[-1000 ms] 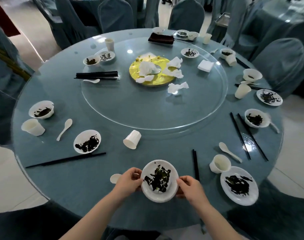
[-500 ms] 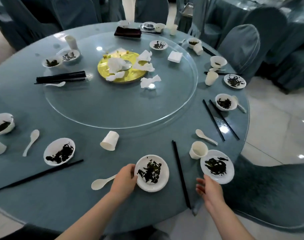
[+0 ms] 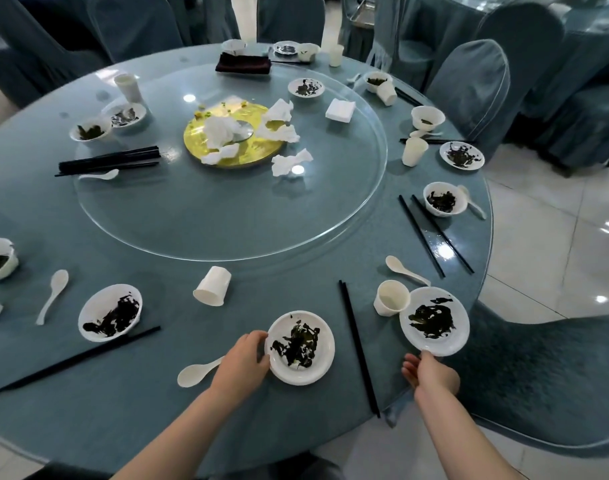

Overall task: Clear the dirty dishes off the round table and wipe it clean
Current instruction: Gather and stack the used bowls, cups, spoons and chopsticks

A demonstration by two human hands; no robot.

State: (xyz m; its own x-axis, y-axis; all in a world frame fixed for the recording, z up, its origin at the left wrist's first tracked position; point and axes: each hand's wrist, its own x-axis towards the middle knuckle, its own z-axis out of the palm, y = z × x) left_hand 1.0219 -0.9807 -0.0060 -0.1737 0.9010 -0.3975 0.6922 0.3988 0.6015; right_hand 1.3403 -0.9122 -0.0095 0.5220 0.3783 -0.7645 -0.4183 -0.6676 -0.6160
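Soiled white plates [image 3: 300,348] on blue round table [image 3: 199,299]

No legible text or labels.

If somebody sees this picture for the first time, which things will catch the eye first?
First, the gold plate at the centre of the glass turntable, heaped with crumpled white napkins. Next, at the near edge, the left hand grips one dirty plate, and the right hand touches another dirty plate.

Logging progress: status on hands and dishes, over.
Left hand grips near plate. Right hand touches right plate rim. Chopsticks lie between them.
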